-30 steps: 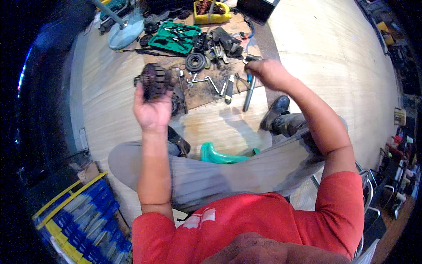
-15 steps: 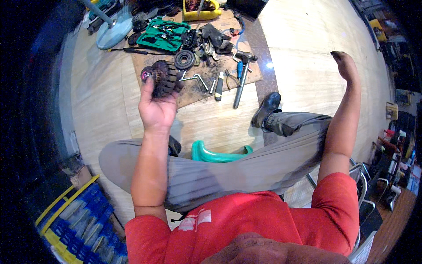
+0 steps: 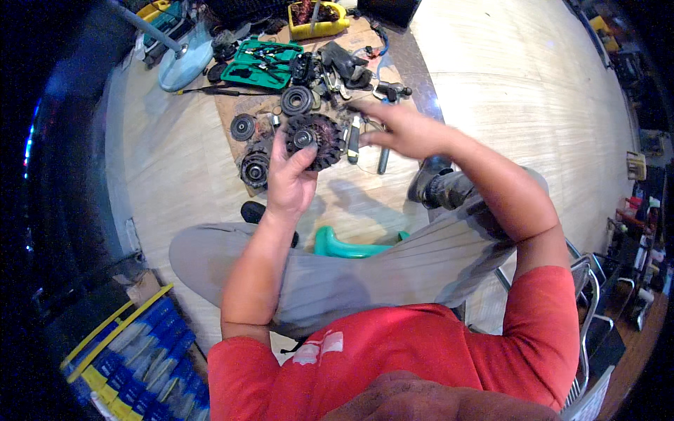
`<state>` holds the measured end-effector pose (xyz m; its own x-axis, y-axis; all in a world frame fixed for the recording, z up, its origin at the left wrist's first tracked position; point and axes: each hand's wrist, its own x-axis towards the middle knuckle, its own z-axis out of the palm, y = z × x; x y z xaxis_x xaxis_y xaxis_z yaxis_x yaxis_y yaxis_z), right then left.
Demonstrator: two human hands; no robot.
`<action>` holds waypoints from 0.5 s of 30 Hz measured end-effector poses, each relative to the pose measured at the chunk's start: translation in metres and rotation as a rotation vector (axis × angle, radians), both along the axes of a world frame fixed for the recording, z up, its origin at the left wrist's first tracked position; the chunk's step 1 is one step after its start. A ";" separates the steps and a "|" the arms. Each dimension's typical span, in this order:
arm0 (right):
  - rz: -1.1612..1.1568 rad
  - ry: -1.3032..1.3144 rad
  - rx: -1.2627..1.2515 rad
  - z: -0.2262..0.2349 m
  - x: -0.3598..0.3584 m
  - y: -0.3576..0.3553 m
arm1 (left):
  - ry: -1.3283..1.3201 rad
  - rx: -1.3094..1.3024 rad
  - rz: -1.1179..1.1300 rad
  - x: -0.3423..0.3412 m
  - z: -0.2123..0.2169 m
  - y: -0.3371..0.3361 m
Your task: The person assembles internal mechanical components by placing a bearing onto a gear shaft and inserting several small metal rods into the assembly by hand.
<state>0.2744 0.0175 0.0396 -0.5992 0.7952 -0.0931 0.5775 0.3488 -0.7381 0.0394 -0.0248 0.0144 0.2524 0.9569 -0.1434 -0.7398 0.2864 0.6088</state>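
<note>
In my left hand [image 3: 293,182] is a dark, grimy motor armature [image 3: 326,133] with a slotted rim, reddish windings and a round hub. My thumb lies across its hub and my fingers are around its left side. To the right of it, my right hand [image 3: 404,130] hovers over the tools, blurred, with its fingers apart and nothing in them. A utility knife [image 3: 353,140] with a black and yellow handle lies just beyond those fingertips. A hammer [image 3: 383,160] is partly hidden under the right hand.
Dark round parts [image 3: 254,168] and a ring-shaped part [image 3: 296,100] lie on the soiled cardboard [image 3: 232,112]. Behind them are a green tool case [image 3: 260,64] and a yellow container [image 3: 319,27]. A green plastic stool [image 3: 351,245] shows between my legs. Blue and yellow bins [image 3: 140,344] stand lower left.
My left hand has brought the armature to the right, turning its hub into view. My right hand has swung in from the far right to near it. Round parts on the cardboard's left are now uncovered.
</note>
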 end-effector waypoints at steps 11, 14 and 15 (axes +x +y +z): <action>0.003 0.243 -0.387 -0.007 -0.035 -0.002 | 0.077 0.036 -0.023 -0.012 0.001 -0.003; -0.055 0.304 -0.444 -0.004 -0.030 0.006 | 0.115 0.032 -0.023 -0.015 0.003 -0.004; -0.102 0.210 -0.439 -0.001 -0.027 0.009 | 0.129 0.028 -0.016 -0.015 0.004 -0.004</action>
